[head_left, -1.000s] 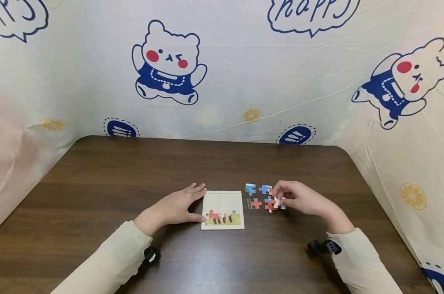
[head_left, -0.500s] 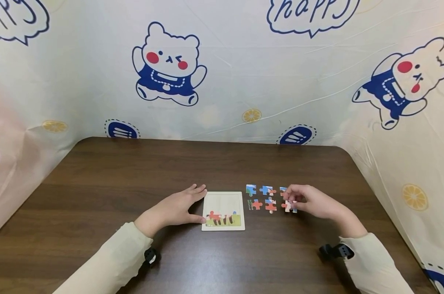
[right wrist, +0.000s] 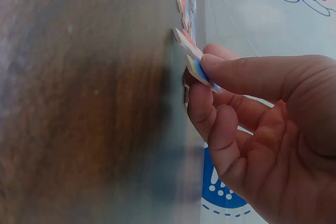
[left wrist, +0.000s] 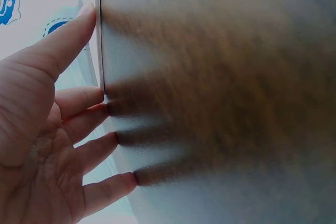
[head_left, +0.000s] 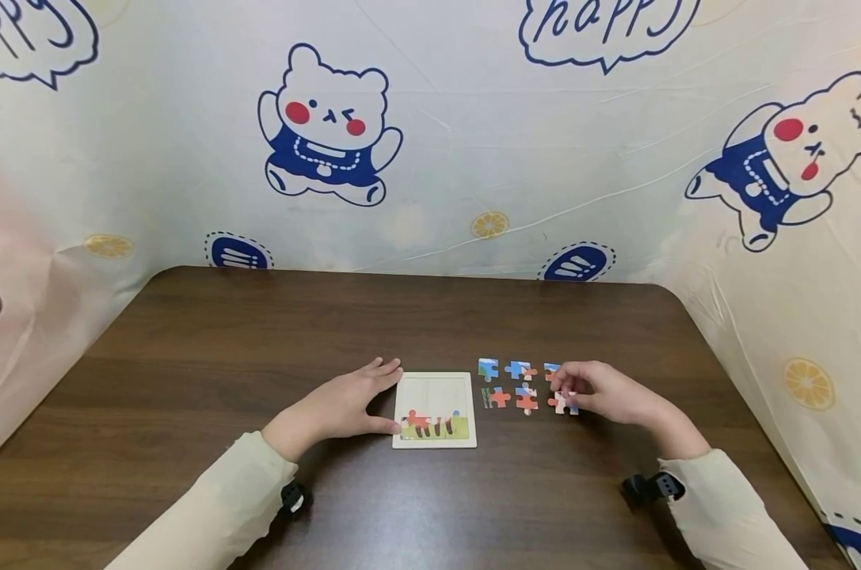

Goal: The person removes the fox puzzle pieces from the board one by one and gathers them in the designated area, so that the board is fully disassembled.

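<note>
A square puzzle board (head_left: 435, 393) with a pale frame lies flat on the table, its lower strip filled with joined pieces in red and green. My left hand (head_left: 337, 404) rests at the board's left side, fingers spread; the thumb tip touches its frame. Between thumb and fingers my right hand (head_left: 608, 392) pinches a pink, white and blue jigsaw piece (right wrist: 189, 44), tilted up from the table in the right wrist view. The fingers partly cover it and another jigsaw piece (head_left: 550, 370) just behind.
Right of the board, several loose jigsaw pieces lie in two rows, among them a blue-green piece (head_left: 488, 369), a red piece (head_left: 499, 397) and a red-blue piece (head_left: 526, 400). A patterned cloth (head_left: 430, 119) hangs behind the brown table (head_left: 430, 514).
My right hand has moved right with the pinched jigsaw piece, away from the red-blue one, and then stays almost in place. The left hand keeps its spot beside the board.
</note>
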Demonstrator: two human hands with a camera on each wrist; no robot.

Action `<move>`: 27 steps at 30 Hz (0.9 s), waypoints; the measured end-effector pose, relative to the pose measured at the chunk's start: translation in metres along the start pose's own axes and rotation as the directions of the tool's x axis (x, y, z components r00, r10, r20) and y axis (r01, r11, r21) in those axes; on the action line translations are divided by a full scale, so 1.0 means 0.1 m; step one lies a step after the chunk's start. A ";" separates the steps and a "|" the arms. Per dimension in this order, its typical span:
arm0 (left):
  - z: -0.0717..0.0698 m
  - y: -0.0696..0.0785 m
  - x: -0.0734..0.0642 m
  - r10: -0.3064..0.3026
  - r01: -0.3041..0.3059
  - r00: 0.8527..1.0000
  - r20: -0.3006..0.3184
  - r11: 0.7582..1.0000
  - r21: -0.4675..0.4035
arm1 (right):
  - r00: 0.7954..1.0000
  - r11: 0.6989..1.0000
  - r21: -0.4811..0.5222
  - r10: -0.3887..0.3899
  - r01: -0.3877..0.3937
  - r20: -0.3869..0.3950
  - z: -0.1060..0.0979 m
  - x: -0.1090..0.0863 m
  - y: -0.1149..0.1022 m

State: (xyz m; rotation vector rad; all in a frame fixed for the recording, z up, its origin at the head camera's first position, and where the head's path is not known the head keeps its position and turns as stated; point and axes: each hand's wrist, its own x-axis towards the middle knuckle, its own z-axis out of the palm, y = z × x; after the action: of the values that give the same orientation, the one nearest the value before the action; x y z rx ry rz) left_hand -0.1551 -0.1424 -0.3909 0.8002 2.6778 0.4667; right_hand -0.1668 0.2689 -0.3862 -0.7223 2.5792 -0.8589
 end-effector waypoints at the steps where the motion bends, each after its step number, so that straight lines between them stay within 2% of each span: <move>1: 0.00 0.00 0.00 -0.001 0.001 1.000 0.000 1.000 0.001 | 1.000 1.000 -0.003 0.001 -0.001 -0.004 0.00 0.00 0.00; 10: 0.00 0.01 0.00 -0.002 0.002 1.000 0.003 1.000 -0.009 | 0.997 0.998 -0.045 0.051 -0.054 -0.062 -0.02 -0.02 -0.02; 16: -0.01 0.00 0.00 -0.003 0.003 1.000 -0.001 1.000 0.000 | 0.994 0.999 -0.005 0.049 -0.049 -0.100 0.03 0.00 -0.11; 22: 0.00 0.00 0.00 0.004 -0.004 1.000 0.002 1.000 -0.001 | 0.997 0.996 0.085 0.037 -0.031 -0.062 0.16 0.13 -0.25; 27: -0.01 0.02 0.00 -0.005 0.005 1.000 0.005 1.000 -0.009 | 0.999 0.994 0.109 -0.020 0.023 -0.028 0.25 0.24 -0.40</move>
State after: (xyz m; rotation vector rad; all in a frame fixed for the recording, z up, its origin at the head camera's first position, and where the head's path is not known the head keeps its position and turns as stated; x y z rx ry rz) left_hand -0.1546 -0.1413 -0.3896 0.7910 2.6701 0.4750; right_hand -0.1611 0.2164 -0.3837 -0.7120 2.5291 -1.0141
